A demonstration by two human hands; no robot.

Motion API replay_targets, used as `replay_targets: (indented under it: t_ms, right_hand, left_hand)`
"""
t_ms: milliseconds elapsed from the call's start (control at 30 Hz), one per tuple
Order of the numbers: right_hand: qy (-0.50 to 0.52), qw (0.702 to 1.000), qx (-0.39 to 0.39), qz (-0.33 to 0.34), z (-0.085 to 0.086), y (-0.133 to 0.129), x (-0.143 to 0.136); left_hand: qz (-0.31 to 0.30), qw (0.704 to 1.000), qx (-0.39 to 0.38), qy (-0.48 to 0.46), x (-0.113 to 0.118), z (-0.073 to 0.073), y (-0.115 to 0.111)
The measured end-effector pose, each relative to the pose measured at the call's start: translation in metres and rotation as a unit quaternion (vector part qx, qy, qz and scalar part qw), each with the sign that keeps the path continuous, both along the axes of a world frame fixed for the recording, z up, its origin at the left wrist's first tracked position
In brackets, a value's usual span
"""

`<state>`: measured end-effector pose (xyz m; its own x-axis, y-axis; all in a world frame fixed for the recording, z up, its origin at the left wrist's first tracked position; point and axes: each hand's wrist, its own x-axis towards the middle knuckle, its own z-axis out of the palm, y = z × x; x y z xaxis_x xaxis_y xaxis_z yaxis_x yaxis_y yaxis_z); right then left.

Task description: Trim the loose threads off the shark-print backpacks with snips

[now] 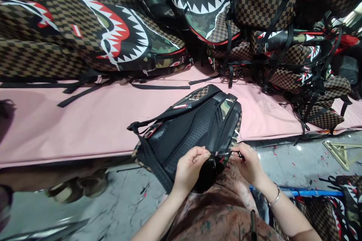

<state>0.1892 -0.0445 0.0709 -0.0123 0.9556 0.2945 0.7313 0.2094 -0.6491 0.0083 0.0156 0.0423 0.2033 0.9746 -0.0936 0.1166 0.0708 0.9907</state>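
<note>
Right now both hands sit at the near end of the backpack [195, 128], on its lower edge. Left hand [190, 167] pinches a small bit of trim or thread at that edge between thumb and fingertips, other fingers curled. Right hand [249, 162] pinches the same edge just to the right, fingers closed on it; a bracelet [275, 198] rides its wrist. Hands are near each other, not touching, with a short stretch of edge between them.

Backpack lies back-panel up, black mesh padding showing, half on the pink table [70, 124], its near end overhanging onto the person's lap. Long axis runs from the hands away and slightly left, top handle at the far left. Both hands are equally close to the bag, left hand more centred on it, right at its right corner.

Far side: stacked shark-mouth backpacks [113, 34] along the table, well apart from the hands. More bags [342, 203] near right on the floor.
</note>
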Motion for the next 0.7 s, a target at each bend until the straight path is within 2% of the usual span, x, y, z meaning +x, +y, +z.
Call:
replay_targets:
  t_ms: [133,300,367,500,600,700]
  right_hand:
    - [-0.154,0.986,0.041,0.041,0.011,0.004,0.004]
    - [-0.284,0.955,0.032,0.076,0.023,0.011,0.000]
    - [-0.288,0.953,0.026,0.088,0.022,0.012,0.001]
    - [-0.227,0.970,0.030,0.084,0.015,0.015,0.006]
    - [-0.211,0.971,0.030,0.104,0.015,0.019,0.004]
    - [-0.240,0.962,0.025,0.127,0.021,0.025,-0.001]
  left_hand:
    - [0.001,1.000,0.003,0.006,0.004,0.002,-0.001]
    - [0.013,1.000,-0.011,-0.007,0.007,0.008,-0.002]
    - [0.019,0.997,-0.056,-0.051,0.007,0.009,-0.002]
    - [0.009,0.974,-0.167,-0.156,0.007,0.012,-0.002]
    - [0.003,0.962,-0.200,-0.187,0.007,0.013,-0.002]
    - [0.002,0.958,-0.208,-0.196,0.008,0.014,-0.002]
